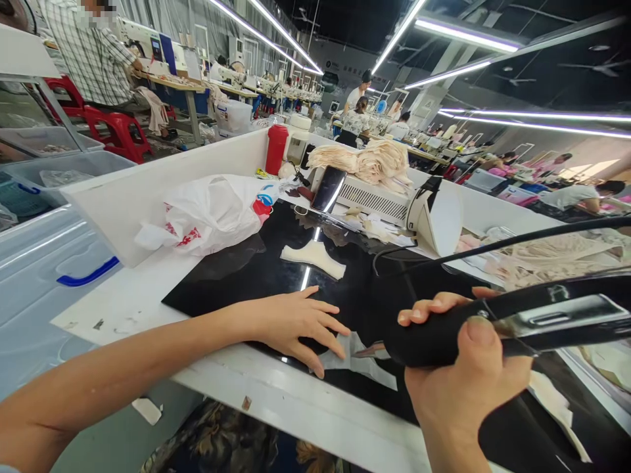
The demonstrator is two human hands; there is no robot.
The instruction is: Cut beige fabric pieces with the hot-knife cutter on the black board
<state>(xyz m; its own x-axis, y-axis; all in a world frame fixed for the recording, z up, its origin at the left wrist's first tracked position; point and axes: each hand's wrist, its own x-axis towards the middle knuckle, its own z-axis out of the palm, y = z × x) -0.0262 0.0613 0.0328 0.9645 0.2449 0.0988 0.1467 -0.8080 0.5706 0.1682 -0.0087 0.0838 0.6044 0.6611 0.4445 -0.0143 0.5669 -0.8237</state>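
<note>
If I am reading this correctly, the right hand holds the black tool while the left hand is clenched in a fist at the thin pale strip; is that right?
Not quite: the left hand is not clenched in a fist. The head view shows it spread open at the thin pale strip, while the right hand does hold the black tool.

Two hands of the wearer show: one left hand (290, 322) and one right hand (466, 381). Count one black tool (562, 312), at least one thin white piece (377, 369), two pale cloth pieces (313, 256), one black sheet (231, 282), one phone (328, 187), one red cup (277, 151), one plastic bag (217, 210), one cloth pile (365, 163), one counter (296, 410) carrying these, and at least two red stools (116, 131).
</note>
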